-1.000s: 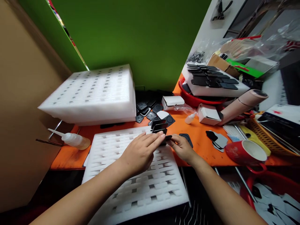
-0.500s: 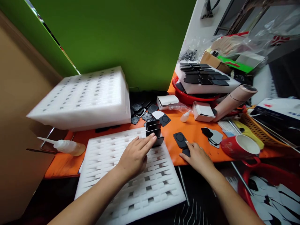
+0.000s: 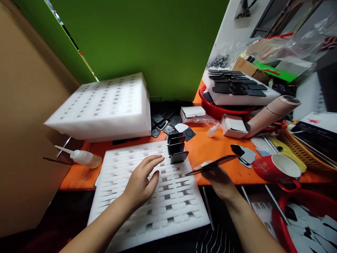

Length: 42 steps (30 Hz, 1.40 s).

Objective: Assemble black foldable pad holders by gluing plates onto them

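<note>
My left hand (image 3: pixel 143 177) hovers with fingers apart over a slotted white foam tray (image 3: pixel 118 189) and holds nothing. Close by its fingertips, several thin black pads (image 3: pixel 177 149) stand upright in a row in the tray's far right slots. My right hand (image 3: pixel 219 181) grips a black folding charger pad (image 3: pixel 219 162), raised and seen nearly edge-on past the tray's right edge. Motion blurs this hand a little, and the pad hides part of its fingers. Behind the tray, a loose heap of black square parts (image 3: pixel 160 123) lies on the orange table (image 3: pixel 207 147).
A thick white foam block (image 3: pixel 105 112) stands back left, near a glue bottle (image 3: pixel 85 159). At right are a red mug (image 3: pixel 265 170), a pink flask (image 3: pixel 273 112), a small white box (image 3: pixel 233 125) and grey sheets (image 3: pixel 247 156). A red basin (image 3: pixel 281 211) sits lower right.
My right hand has lifted the black pad off the table and tilted it edge-on. My left hand has drawn back from the standing pads, leftward. The view has shifted slightly.
</note>
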Tool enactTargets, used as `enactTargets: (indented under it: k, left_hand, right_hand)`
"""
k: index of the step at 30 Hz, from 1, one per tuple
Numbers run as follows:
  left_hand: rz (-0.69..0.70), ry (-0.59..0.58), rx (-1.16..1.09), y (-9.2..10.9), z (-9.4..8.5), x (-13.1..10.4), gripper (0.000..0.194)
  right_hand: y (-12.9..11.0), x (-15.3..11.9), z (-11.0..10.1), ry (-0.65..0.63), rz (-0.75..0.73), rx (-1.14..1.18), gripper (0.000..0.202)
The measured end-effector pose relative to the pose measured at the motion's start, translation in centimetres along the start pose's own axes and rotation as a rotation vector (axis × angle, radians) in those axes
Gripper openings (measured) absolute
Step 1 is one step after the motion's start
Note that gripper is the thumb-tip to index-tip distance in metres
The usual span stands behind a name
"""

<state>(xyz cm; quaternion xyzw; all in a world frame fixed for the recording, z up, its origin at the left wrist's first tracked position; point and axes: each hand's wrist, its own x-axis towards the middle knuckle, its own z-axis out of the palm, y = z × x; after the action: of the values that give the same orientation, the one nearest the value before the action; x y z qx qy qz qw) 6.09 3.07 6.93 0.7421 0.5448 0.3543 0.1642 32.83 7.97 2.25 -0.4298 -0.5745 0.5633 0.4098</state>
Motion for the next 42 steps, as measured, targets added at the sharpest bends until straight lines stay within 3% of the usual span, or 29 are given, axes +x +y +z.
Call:
enactTargets:
  k: [4,13,16,19,23,27,35,38,40,42]
  left_hand:
    - [0.069,-0.007,-0.033,0.6,0.4,0.9,0.053]
    - [0.305,-0.058,0.032,1.8,1.7,2.1,0.072]
    - [0.354,-0.052,0.079,1.7,2.0,2.2,0.074]
    - [0.368,-0.006,0.109,1.7,2.2,2.3,0.075]
    - [0.399,-0.036,0.165,2.0,2.5,2.5,0.075]
    - [0.325,-0.125,0.315,2.2,3.2,2.2,0.073]
    - [0.196,-0.193,0.429,1.9,4.3,1.0,0.082]
    - [0.177,-0.211,0.419,1.7,3.3,0.8,0.084]
    - [0.129,-0.159,0.413,0.8,1.4,-0.2,0.08]
    - [-0.009,-0.042,0.418,-1.0,-1.3,-2.2,0.071]
  right_hand:
    - [-1.0,1.7,2.8,-0.186,-0.062,-0.23,0.02]
    - [-0.4,3.5,3.1,-0.328,-0.195,-0.415,0.015]
    - [-0.5,3.2,2.8,-0.253,-0.263,-0.462,0.009]
    - [-0.9,2.8,2.4,-0.172,-0.277,-0.386,0.02]
    - [-1.0,2.5,2.1,-0.187,-0.28,-0.343,0.017]
    - [0.0,2.4,2.2,-0.184,-0.303,-0.401,0.019]
    - [0.6,2.3,2.9,-0.172,-0.343,-0.546,0.019]
    - [1.7,1.9,3.1,-0.062,-0.343,-0.512,0.018]
    - [2.9,1.3,2.9,0.11,-0.261,-0.457,0.025]
    - [4.0,0.6,2.4,0.231,-0.099,-0.4,0.034]
